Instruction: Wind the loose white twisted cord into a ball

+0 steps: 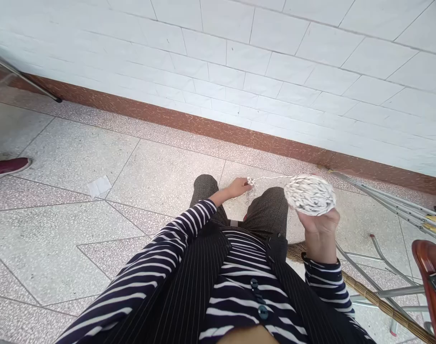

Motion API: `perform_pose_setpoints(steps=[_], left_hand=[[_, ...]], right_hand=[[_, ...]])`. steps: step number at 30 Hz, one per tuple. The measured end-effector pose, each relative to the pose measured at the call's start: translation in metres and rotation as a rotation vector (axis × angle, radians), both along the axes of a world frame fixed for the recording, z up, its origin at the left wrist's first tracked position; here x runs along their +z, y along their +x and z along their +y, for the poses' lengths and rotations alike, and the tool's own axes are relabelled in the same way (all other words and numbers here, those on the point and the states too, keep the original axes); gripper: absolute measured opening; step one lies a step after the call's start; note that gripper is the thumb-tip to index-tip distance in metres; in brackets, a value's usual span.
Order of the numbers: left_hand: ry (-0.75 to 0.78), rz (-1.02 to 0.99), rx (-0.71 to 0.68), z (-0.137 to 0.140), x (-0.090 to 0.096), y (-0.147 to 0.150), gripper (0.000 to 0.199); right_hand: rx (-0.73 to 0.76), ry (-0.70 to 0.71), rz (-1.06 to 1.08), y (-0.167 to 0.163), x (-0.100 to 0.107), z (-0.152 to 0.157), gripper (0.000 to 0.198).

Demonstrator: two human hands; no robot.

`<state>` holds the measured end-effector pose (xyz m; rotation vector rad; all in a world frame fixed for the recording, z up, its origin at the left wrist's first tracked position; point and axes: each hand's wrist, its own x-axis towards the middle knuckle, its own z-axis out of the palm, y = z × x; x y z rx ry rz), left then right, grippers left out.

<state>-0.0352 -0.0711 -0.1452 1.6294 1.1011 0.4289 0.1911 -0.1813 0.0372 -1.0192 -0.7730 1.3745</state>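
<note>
My right hand (319, 223) holds up an oval braided piece (310, 195), made of white, coarse plaited strands with darker flecks. The fingers are mostly hidden behind it. From its left side a thin white cord (275, 177) stretches across to my left hand (239, 187). At the fingertips of that hand, a small knotted white bunch (251, 181) is pinched, with thin loose ends hanging below. Both hands are in front of my knees (270, 208), the left one between them and the right one beyond the right knee.
A white-tiled wall (239, 57) with a brown skirting (189, 118) runs ahead. Metal crutches (390, 200) lean at the right, near a metal-legged stand (379, 277), a straw broom (386, 308) and a wooden chair part (428, 267). A paper scrap (99, 186) and someone's red shoe (10, 166) are left.
</note>
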Motion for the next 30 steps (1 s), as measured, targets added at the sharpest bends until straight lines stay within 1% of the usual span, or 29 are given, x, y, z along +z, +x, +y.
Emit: perform_pose_setpoints(steps=[3, 5, 7, 10, 13, 15, 17, 20, 22, 24, 26, 28, 30], left_hand=[[-0.187, -0.179, 0.140, 0.008, 0.012, -0.023, 0.040], [-0.263, -0.318, 0.172, 0.010, 0.021, -0.035, 0.046], [-0.293, -0.417, 0.183, 0.010, 0.029, -0.043, 0.054], [-0.305, -0.442, 0.263, 0.009, 0.037, -0.051, 0.065], [-0.306, -0.381, 0.318, 0.006, 0.043, -0.055, 0.067], [-0.300, -0.355, 0.302, 0.003, 0.047, -0.055, 0.064], [-0.286, -0.336, 0.250, -0.001, 0.051, -0.054, 0.061], [-0.305, -0.249, 0.082, -0.005, 0.054, -0.052, 0.053], [-0.369, -0.178, -0.046, -0.005, 0.052, -0.053, 0.054], [-0.417, -0.126, -0.132, -0.002, 0.049, -0.058, 0.048], [-0.396, -0.096, -0.142, 0.004, 0.045, -0.066, 0.035], [-0.302, -0.083, -0.091, 0.013, 0.041, -0.073, 0.023], [-0.181, -0.077, -0.010, 0.026, 0.040, -0.076, 0.018]], right_hand=[[-0.157, 0.032, 0.005, 0.020, -0.001, 0.005, 0.067], [-0.265, 0.023, 0.041, 0.030, -0.004, 0.009, 0.059], [-0.337, 0.015, 0.094, 0.035, -0.008, 0.013, 0.052], [-0.390, 0.005, 0.168, 0.037, -0.013, 0.016, 0.052], [-0.429, 0.007, 0.202, 0.038, -0.012, 0.017, 0.053], [-0.452, 0.032, 0.224, 0.039, -0.009, 0.018, 0.050], [-0.458, 0.052, 0.245, 0.039, -0.004, 0.020, 0.044], [-0.461, 0.059, 0.263, 0.039, 0.003, 0.026, 0.040], [-0.475, 0.077, 0.274, 0.041, 0.007, 0.028, 0.042], [-0.491, 0.113, 0.279, 0.044, 0.012, 0.028, 0.045], [-0.479, 0.135, 0.268, 0.044, 0.018, 0.024, 0.049], [-0.416, 0.114, 0.233, 0.039, 0.025, 0.017, 0.052], [-0.329, 0.076, 0.190, 0.028, 0.032, 0.012, 0.055]])
